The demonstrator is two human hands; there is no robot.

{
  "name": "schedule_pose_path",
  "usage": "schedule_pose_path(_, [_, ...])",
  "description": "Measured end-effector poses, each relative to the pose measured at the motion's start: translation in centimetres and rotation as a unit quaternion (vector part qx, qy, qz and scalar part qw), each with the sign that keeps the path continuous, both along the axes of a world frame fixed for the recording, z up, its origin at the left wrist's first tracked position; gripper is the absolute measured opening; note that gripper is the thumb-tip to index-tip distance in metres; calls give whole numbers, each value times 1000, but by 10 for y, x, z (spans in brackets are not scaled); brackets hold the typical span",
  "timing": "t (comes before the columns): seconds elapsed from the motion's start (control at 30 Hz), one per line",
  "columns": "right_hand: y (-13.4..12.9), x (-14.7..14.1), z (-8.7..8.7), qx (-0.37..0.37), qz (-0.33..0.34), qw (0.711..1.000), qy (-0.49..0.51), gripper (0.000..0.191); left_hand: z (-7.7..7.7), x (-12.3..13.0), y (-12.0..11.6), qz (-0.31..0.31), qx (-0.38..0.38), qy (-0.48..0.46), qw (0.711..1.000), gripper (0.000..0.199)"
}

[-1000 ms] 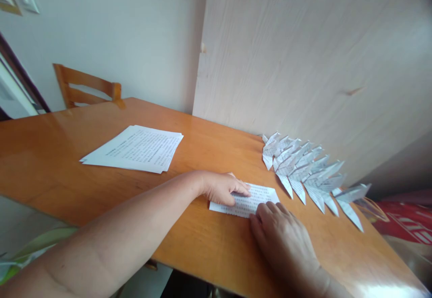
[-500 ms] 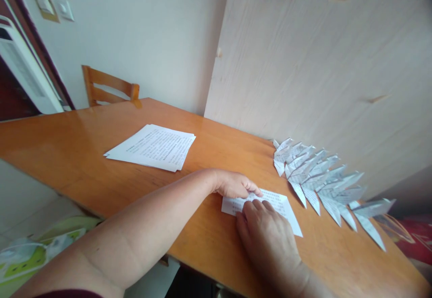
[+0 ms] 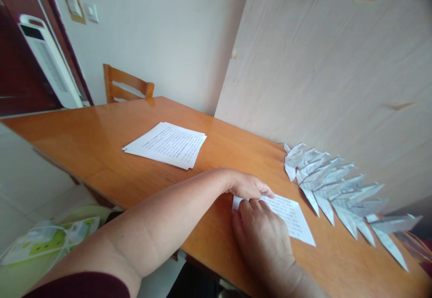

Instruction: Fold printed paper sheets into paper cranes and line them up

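A white sheet of printed paper (image 3: 297, 221) lies folded on the wooden table in front of me. My left hand (image 3: 249, 184) rests at its far edge, fingers curled and bent down onto the paper. Closer to me, my right hand (image 3: 265, 235) presses on the sheet's left part with its fingers drawn together. Both hands hide the left part of the sheet, and the fingertips of my right hand do not show.
A stack of printed sheets (image 3: 168, 145) lies further left on the table (image 3: 101, 127). Several folded paper pieces (image 3: 330, 176) stand in a row at the right. A chair (image 3: 128, 84) is beyond the table, and a power strip (image 3: 50, 241) sits below at the left.
My view has turned left, so things appear further right. My right hand has slid left along the sheet, while my left hand keeps about the same spot on it.
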State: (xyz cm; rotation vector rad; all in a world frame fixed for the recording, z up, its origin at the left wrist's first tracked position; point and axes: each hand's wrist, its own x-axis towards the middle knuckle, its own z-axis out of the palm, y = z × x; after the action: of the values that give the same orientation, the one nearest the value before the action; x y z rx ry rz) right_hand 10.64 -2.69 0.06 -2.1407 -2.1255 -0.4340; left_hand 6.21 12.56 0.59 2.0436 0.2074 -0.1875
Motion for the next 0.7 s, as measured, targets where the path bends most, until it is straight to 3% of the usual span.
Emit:
schedule_pose_path(0.17, [-1,6,-1,-4,12,999,37,14,3,-1,-1,-4,3,2,1000,73])
schedule_pose_path(0.4, [-27,16,3,-15,85,992,97,26,5,-3,1,-16,14,10,1000,75])
schedule_pose_path(0.7, [-46,22,-4,0,81,996,45,36,13,-11,1,-48,133,5,990,84])
